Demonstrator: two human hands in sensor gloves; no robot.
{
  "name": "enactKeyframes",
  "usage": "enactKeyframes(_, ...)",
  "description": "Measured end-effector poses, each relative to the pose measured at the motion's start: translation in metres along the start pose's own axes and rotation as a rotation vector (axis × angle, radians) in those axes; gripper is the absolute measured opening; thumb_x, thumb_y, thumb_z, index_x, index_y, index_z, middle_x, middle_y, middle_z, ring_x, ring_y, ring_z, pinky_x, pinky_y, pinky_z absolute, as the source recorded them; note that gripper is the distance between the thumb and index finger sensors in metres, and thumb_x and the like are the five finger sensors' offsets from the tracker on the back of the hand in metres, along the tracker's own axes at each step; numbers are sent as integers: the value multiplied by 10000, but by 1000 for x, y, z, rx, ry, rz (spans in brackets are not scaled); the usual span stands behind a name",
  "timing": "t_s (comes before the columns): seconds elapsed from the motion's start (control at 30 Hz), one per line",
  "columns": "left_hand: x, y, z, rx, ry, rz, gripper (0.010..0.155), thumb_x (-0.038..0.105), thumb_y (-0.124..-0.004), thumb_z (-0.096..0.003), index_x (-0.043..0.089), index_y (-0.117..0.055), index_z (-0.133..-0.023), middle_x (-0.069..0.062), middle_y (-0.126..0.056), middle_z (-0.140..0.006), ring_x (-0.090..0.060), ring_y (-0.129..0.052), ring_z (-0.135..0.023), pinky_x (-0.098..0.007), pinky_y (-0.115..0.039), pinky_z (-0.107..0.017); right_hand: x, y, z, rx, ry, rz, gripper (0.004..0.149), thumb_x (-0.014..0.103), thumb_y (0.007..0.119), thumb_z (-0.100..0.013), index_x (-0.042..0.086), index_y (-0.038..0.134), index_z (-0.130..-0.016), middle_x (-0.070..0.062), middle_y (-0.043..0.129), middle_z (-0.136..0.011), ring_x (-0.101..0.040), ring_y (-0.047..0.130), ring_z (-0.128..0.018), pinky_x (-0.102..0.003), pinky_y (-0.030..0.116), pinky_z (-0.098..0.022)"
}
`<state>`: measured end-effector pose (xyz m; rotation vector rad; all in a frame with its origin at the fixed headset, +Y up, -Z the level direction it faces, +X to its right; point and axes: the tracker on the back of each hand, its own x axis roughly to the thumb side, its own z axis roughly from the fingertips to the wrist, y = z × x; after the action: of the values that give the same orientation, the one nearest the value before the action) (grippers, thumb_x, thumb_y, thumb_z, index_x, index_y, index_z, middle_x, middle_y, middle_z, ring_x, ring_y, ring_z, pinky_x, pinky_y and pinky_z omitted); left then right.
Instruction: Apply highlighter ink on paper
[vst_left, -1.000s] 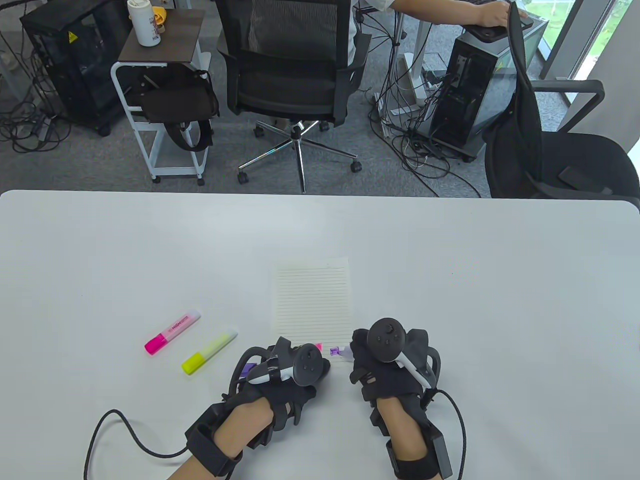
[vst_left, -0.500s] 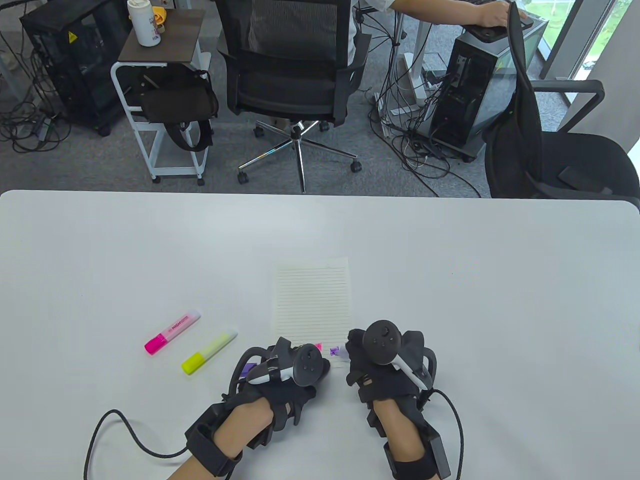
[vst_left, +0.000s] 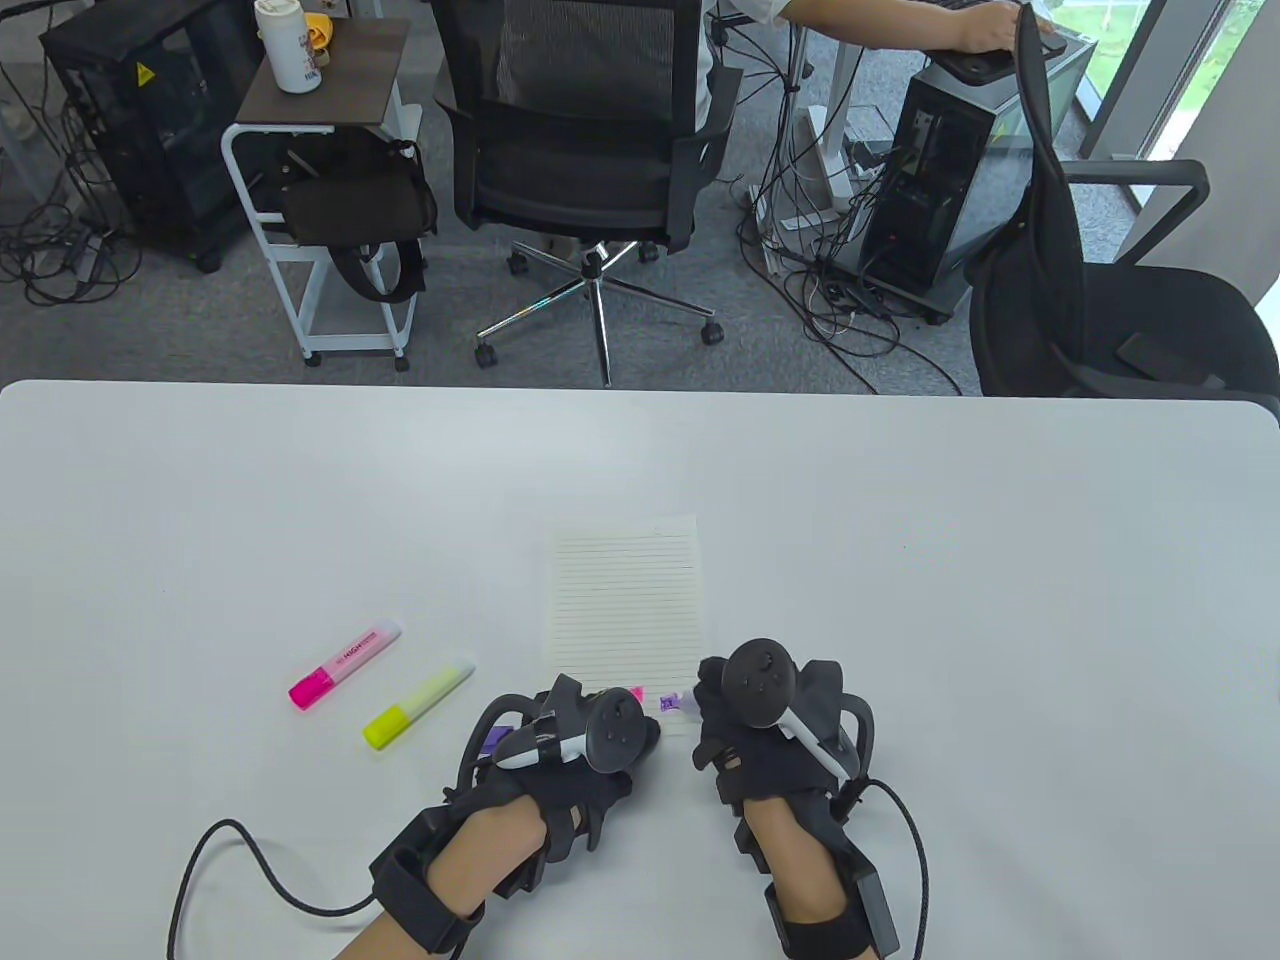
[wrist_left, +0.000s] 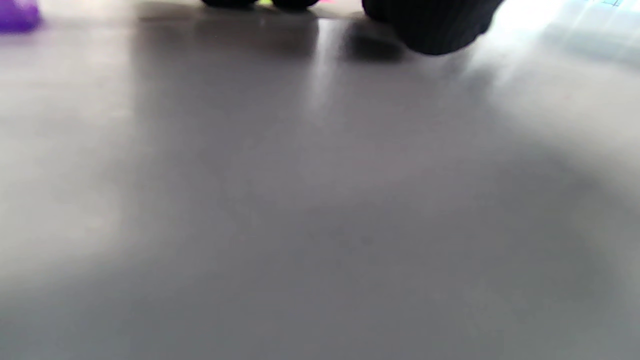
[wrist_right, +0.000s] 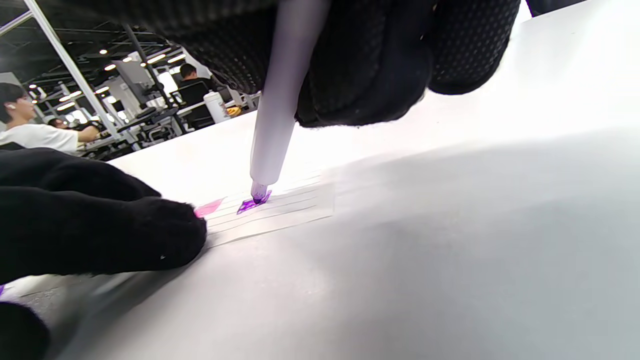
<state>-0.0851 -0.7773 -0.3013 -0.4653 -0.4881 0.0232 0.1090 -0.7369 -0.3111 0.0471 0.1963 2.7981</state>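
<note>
Scene: You sit at a white counter (vst_left: 900, 560) with a lined sheet of paper (vst_left: 625, 600) lying in front of you.
Right hand: Your right hand (vst_left: 770, 730) is clamped around a purple highlighter (wrist_right: 280, 100), held almost upright, with its tip touching the near edge of the paper.
Ink: A small purple mark (wrist_right: 254, 204) sits under the tip, and a pink mark (wrist_right: 210, 207) lies just beside it to your left.
Left hand: Your left hand (vst_left: 575, 750) rests at the paper's near left corner, fingertips (wrist_right: 165, 235) at its edge. Something purple, probably the cap, shows beside it, but whether the fingers are curled closed you cannot tell.
Spare pens: A pink highlighter (vst_left: 345, 663) and a yellow highlighter (vst_left: 418, 703) lie capped on the counter, well to your left.
Step in hand: You seem to be laying down the purple stroke, which looks barely begun.
Doing it well: Keep the left fingertips pressing the sheet flat so it does not slide. Draw the chisel tip along a ruled line with light, even pressure, away from the pink mark, and stay within the paper's edge.
</note>
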Motion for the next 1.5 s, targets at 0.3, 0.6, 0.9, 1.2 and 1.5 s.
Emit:
enactKeyframes(0.3,0,0,0,-1,0,0,648,484,-685,-471,442,-423,-1063,-6,-302,-1113,-340,-435,-985,-639,-366,-745,1,-1,0,4,9,6,364,355,789,-612,231,775,-953,-95,918,-787,-299,938,-487,-567,711,-635)
enactKeyframes(0.6,0,0,0,-1,0,0,648,484,-685,-471,441,-424,-1063,-6,-302,-1112,-340,-436,-984,-639,-365,-746,4,1,0,5,5,5,363,356,788,-614,234,773,-955,-93,917,-794,-300,939,-496,-567,709,-636)
enactKeyframes(0.9,0,0,0,-1,0,0,648,484,-685,-471,442,-423,-1062,-7,-302,-1112,-340,-435,-984,-639,-365,-746,4,2,1,9,-6,13,367,365,784,-615,242,766,-960,-82,914,-802,-296,940,-507,-563,709,-638)
enactKeyframes(1.2,0,0,0,-1,0,0,648,484,-685,-471,441,-424,-1063,-6,-301,-1112,-339,-436,-984,-639,-367,-745,6,3,1,18,-35,-27,364,357,792,-614,230,775,-954,-95,919,-789,-300,938,-492,-565,710,-633)
enactKeyframes(1.5,0,0,0,0,0,0,648,483,-685,-471,441,-424,-1062,-6,-300,-1112,-339,-435,-984,-638,-366,-745,4,0,2,8,-27,-14,362,359,792,-613,231,777,-952,-91,922,-783,-296,939,-488,-563,711,-635)
